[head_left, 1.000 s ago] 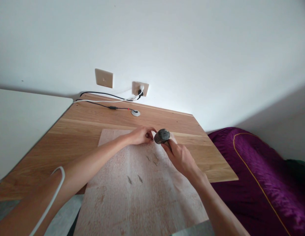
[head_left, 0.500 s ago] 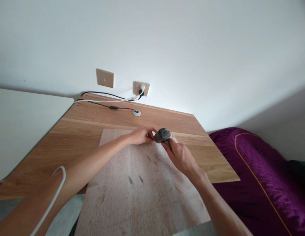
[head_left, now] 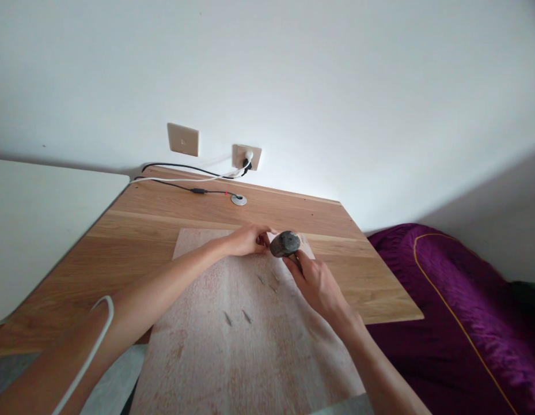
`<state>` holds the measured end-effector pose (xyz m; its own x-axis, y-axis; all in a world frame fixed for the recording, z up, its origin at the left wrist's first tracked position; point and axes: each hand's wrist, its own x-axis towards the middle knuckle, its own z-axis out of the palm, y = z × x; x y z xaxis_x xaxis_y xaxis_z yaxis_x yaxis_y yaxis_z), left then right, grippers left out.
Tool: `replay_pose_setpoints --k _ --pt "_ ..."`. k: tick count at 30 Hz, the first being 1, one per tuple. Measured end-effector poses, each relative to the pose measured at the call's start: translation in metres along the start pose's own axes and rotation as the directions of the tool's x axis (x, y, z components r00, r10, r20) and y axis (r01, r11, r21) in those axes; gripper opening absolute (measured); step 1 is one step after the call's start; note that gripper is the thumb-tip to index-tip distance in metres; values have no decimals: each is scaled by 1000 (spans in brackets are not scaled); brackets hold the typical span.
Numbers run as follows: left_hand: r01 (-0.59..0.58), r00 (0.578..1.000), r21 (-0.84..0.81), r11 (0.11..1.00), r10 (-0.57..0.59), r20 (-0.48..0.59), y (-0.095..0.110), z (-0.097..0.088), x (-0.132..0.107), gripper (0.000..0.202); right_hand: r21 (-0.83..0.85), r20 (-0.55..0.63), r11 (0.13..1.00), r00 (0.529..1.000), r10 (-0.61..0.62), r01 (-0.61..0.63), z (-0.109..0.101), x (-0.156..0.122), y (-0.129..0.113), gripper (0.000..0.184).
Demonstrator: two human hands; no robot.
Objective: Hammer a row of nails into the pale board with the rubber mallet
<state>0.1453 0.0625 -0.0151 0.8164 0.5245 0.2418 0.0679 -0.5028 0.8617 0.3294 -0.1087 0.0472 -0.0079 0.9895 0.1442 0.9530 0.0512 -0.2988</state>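
Observation:
A hammer (head_left: 285,244) with a dark, rounded head is in my right hand (head_left: 319,283), whose fingers wrap round its handle. The head hangs just right of my left hand (head_left: 249,239), over the far part of a pale wooden board (head_left: 198,357). My left hand rests at the board's far end with thumb and fingers curled together; whatever they pinch is too small or hidden to make out. Several thin metal nails (head_left: 247,316) show on the board nearer to me, some just below the hammer and two closer to the middle.
Under the board is a wooden desk (head_left: 133,242) against a white wall. Black and white cables (head_left: 185,177) run along its back to a wall socket (head_left: 255,157). A white panel (head_left: 46,225) stands at left, purple fabric (head_left: 466,288) at right. A white cord (head_left: 98,340) crosses my left forearm.
The hammer head has dropped slightly, with my right hand following. My left hand stays in nearly the same place, and the nails nearer to me have not moved.

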Motion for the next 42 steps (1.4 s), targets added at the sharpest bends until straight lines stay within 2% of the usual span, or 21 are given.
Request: replay_pose_setpoints --k 4,7,11,14,16,19,21,23,26,30,34,42 --pt "11 1000 30 999 -11 -1 0 1 0 57 37 15 998 998 59 -60 -2 -19 11 34" --pt "11 1000 79 997 -12 23 10 -1 0 65 25 43 997 996 77 -79 0 -31 18 34" --pt "-90 996 275 957 88 20 40 -1 -2 56 53 47 993 994 101 -104 3 -35 20 34" --pt "-205 976 425 882 150 158 69 2 -6 45 92 43 991 995 89 -93 5 -35 20 34" --pt "-248 963 554 795 137 234 86 4 -8 42 113 32 990 996 78 -81 6 -35 21 34" --pt "-264 954 703 660 69 293 107 3 -12 47 110 15 992 998 67 -68 8 -36 24 32" --pt "-250 951 726 640 24 307 117 1 -14 43 104 8 993 998 62 -63 9 -36 26 30" --pt "-238 945 699 674 -5 326 124 0 -15 33 119 16 991 998 55 -56 9 -36 26 28" --pt "-216 932 660 719 -49 358 123 4 -15 22 126 31 990 997 64 -67 7 -36 24 24" --pt "-179 924 624 761 -89 373 107 15 -13 21 126 41 989 997 70 -75 5 -36 22 22" --pt "-163 926 571 805 -75 370 94 20 -12 24 141 32 988 998 57 -61 5 -36 22 24" --pt "-187 935 521 833 -13 355 85 20 -11 26 144 35 987 997 73 -77 5 -35 21 29"
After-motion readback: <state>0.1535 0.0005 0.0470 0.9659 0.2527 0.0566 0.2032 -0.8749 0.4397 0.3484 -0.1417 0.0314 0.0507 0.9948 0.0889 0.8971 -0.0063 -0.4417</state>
